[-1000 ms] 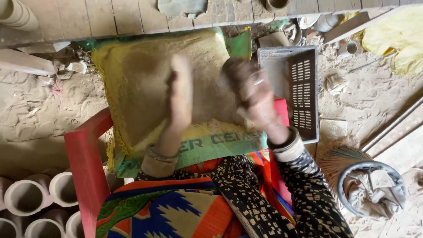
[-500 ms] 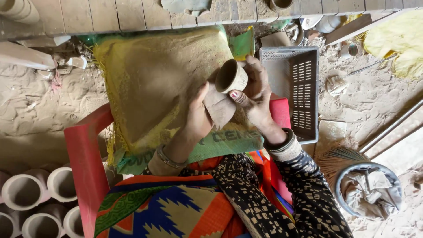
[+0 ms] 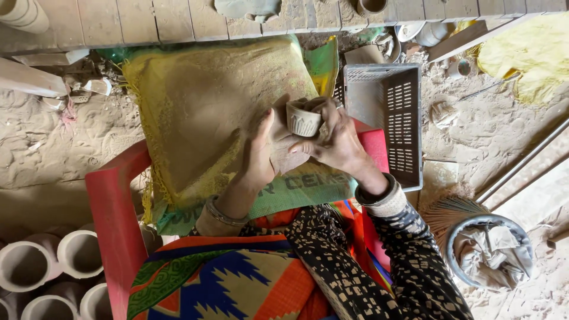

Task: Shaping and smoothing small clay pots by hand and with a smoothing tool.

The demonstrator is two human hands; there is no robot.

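A small pale clay cup (image 3: 303, 119) with a carved petal pattern is held above a dusty yellow-green woven sack (image 3: 207, 112) that lies over a red plastic seat (image 3: 112, 213). My right hand (image 3: 335, 139) grips the cup from the right side, fingers curled around it. My left hand (image 3: 261, 151) lies flat beside and under it, palm and fingers pressing a piece of grey-brown cloth (image 3: 290, 157) against the cup's base. Both hands are coated in clay dust.
A grey slotted plastic crate (image 3: 388, 112) stands right of the sack. Several unfired clay pots (image 3: 41, 266) sit at the lower left. A metal bowl with a rag (image 3: 489, 252) and a broom head (image 3: 450, 213) lie lower right. Sandy ground, a brick ledge (image 3: 178, 21) above.
The cup was hidden behind the hands a second ago, then turned mouth-up, and now shows its patterned side. My left hand has dropped lower, beneath it.
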